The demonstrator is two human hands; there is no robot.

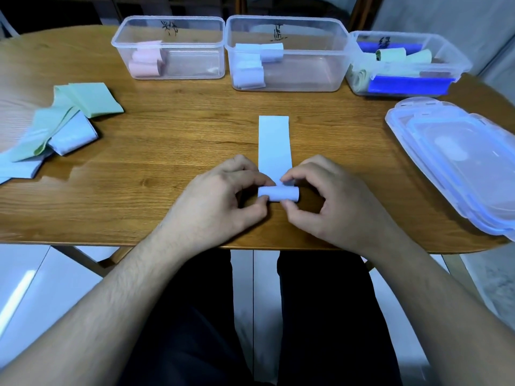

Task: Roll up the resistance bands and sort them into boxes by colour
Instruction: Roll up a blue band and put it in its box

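A pale blue band [274, 143] lies flat on the table, pointing away from me, with its near end wound into a small roll [278, 193]. My left hand [220, 201] pinches the roll's left end between thumb and fingers. My right hand [331, 201] pinches its right end. At the back stand three clear boxes: the left box [195, 71] holds pink rolls, the middle box [306, 79] pale blue rolls, the right box [446, 59] green rolls.
A loose heap of green [83, 101] and pale blue bands [73, 136] lies at the table's left. Stacked clear lids [457, 162] sit at the right edge. Dark blue items lie inside the right box. The table's front edge runs just under my wrists.
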